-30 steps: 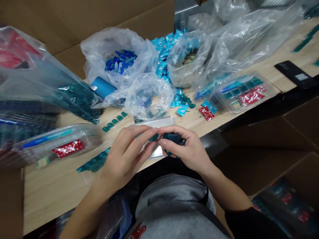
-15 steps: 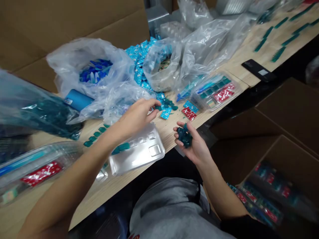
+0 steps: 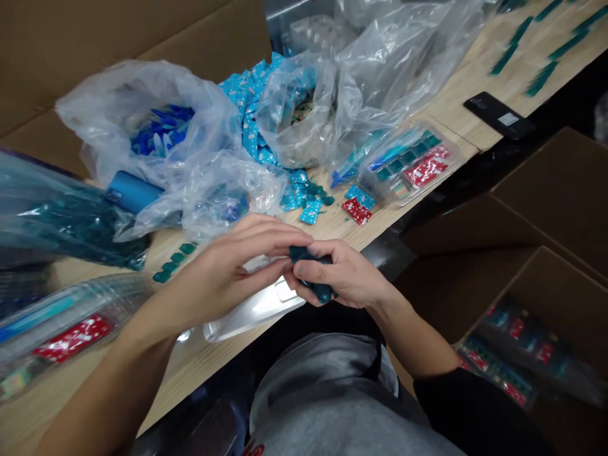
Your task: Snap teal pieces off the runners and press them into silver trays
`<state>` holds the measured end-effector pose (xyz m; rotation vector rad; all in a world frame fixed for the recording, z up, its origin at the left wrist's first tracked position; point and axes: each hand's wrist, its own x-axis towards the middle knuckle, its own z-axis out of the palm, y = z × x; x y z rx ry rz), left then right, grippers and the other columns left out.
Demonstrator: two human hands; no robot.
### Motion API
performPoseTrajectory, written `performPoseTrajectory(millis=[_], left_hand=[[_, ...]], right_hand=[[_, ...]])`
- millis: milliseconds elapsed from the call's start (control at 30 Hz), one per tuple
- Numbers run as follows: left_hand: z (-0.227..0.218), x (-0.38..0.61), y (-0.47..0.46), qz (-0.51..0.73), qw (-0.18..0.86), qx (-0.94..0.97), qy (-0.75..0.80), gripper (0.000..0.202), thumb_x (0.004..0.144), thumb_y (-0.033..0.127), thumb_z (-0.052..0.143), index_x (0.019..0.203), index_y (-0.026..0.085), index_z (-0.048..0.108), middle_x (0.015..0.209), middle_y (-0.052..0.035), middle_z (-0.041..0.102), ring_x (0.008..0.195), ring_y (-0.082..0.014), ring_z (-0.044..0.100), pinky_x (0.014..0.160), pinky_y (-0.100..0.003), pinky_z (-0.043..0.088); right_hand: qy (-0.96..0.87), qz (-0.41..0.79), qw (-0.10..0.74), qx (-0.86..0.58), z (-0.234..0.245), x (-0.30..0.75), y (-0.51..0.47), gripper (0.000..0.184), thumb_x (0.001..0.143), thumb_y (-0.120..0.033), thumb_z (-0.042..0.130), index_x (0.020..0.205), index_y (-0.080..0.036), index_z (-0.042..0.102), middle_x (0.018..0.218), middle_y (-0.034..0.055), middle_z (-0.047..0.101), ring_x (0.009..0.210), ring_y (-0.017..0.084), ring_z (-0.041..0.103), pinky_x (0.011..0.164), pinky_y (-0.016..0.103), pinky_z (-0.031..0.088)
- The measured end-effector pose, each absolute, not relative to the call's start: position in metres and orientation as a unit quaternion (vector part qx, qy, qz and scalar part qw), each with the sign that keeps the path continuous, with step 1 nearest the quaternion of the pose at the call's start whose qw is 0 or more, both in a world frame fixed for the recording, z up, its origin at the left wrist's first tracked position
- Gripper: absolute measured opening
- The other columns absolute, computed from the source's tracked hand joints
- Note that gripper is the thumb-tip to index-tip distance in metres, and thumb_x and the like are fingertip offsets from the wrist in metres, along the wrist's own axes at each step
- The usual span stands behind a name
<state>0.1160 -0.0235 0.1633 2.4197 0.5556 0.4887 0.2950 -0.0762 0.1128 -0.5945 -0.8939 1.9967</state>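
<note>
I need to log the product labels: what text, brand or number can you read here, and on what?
No text is legible.
Phone: white sticker, print too small.
Red packet: white print, blurred.
Blue packets: white print, blurred.
Shirt: red print at the frame edge, cut off.
Teal pieces in the right hand: no marking visible.
</note>
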Motion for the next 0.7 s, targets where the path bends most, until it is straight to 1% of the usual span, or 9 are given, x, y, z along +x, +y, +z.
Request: performPoseTrajectory(millis=[67, 133, 167, 267, 333, 467, 533, 600, 700], left_hand=[[0.162, 0.107, -0.028, 0.211, 0.292, 0.902, 0.236, 0.022, 0.094, 0.022, 0.057, 0.115, 0.025, 0.061, 0.108, -0.0026, 0.068, 0.108, -0.0165, 0.06, 0.093, -0.03, 0.049], [0.158, 0.097, -0.033, 0.248, 0.295, 0.882, 0.27, 0.021, 0.092, 0.022, 0.059, 0.113, 0.025, 0.061, 0.105, -0.003, 0.067, 0.103, -0.0177, 0.061, 0.089, -0.032, 0.051], [0.157, 0.092, -0.035, 0.265, 0.298, 0.871, 0.287, 0.021, 0.092, 0.021, 0.06, 0.112, 0.025, 0.061, 0.104, -0.0033, 0.067, 0.102, -0.0181, 0.061, 0.088, -0.033, 0.051], [0.153, 0.082, -0.044, 0.303, 0.297, 0.847, 0.321, 0.021, 0.092, 0.02, 0.06, 0.112, 0.027, 0.062, 0.104, -0.0031, 0.066, 0.102, -0.0186, 0.061, 0.088, -0.034, 0.05], [0.153, 0.078, -0.05, 0.322, 0.304, 0.834, 0.329, 0.018, 0.092, 0.021, 0.06, 0.109, 0.027, 0.063, 0.1, -0.0025, 0.067, 0.098, -0.0176, 0.061, 0.085, -0.032, 0.051], [0.153, 0.076, -0.056, 0.367, 0.347, 0.801, 0.322, 0.009, 0.091, 0.024, 0.062, 0.101, 0.024, 0.062, 0.09, -0.0013, 0.065, 0.087, -0.0146, 0.064, 0.077, -0.028, 0.053], [0.151, 0.075, -0.057, 0.387, 0.352, 0.787, 0.326, 0.009, 0.09, 0.023, 0.063, 0.099, 0.023, 0.061, 0.09, -0.0018, 0.064, 0.087, -0.0146, 0.064, 0.077, -0.028, 0.054], [0.147, 0.071, -0.055, 0.399, 0.338, 0.776, 0.352, 0.011, 0.089, 0.021, 0.064, 0.1, 0.024, 0.061, 0.094, -0.0027, 0.065, 0.09, -0.0158, 0.064, 0.079, -0.03, 0.054], [0.136, 0.059, -0.048, 0.387, 0.244, 0.788, 0.412, 0.017, 0.086, 0.023, 0.068, 0.102, 0.025, 0.062, 0.097, -0.0022, 0.067, 0.09, -0.0175, 0.064, 0.078, -0.033, 0.053]], right_hand=[[-0.345, 0.816, 0.401, -0.232, 0.116, 0.288, -0.075, 0.04, 0.073, -0.049, 0.078, 0.085, -0.013, 0.066, 0.056, -0.0061, 0.054, 0.045, 0.004, 0.044, 0.041, 0.017, 0.029], [-0.341, 0.807, 0.413, -0.249, 0.118, 0.281, -0.077, 0.042, 0.075, -0.046, 0.077, 0.099, -0.014, 0.066, 0.057, -0.007, 0.054, 0.046, 0.004, 0.046, 0.043, 0.017, 0.031], [-0.341, 0.795, 0.426, -0.263, 0.119, 0.278, -0.079, 0.041, 0.077, -0.044, 0.076, 0.102, -0.014, 0.065, 0.056, -0.0073, 0.054, 0.046, 0.004, 0.045, 0.043, 0.017, 0.032], [-0.341, 0.762, 0.457, -0.308, 0.124, 0.27, -0.085, 0.035, 0.078, -0.042, 0.076, 0.098, -0.015, 0.065, 0.053, -0.0078, 0.054, 0.045, 0.004, 0.043, 0.044, 0.017, 0.031], [-0.341, 0.761, 0.453, -0.316, 0.128, 0.267, -0.088, 0.033, 0.077, -0.042, 0.077, 0.093, -0.016, 0.065, 0.052, -0.008, 0.053, 0.045, 0.004, 0.043, 0.044, 0.017, 0.031], [-0.345, 0.777, 0.439, -0.29, 0.13, 0.258, -0.087, 0.03, 0.081, -0.044, 0.073, 0.084, -0.016, 0.064, 0.06, -0.0061, 0.056, 0.046, 0.003, 0.046, 0.043, 0.017, 0.032], [-0.351, 0.773, 0.44, -0.293, 0.129, 0.253, -0.083, 0.031, 0.082, -0.046, 0.071, 0.085, -0.015, 0.066, 0.063, -0.0055, 0.056, 0.046, 0.003, 0.047, 0.043, 0.018, 0.034], [-0.365, 0.754, 0.446, -0.316, 0.127, 0.251, -0.079, 0.032, 0.079, -0.044, 0.073, 0.09, -0.015, 0.067, 0.064, -0.0058, 0.056, 0.048, 0.004, 0.047, 0.045, 0.018, 0.037], [-0.391, 0.703, 0.476, -0.356, 0.122, 0.256, -0.077, 0.029, 0.08, -0.036, 0.074, 0.1, -0.016, 0.069, 0.065, -0.0061, 0.057, 0.051, 0.004, 0.049, 0.048, 0.019, 0.039]])
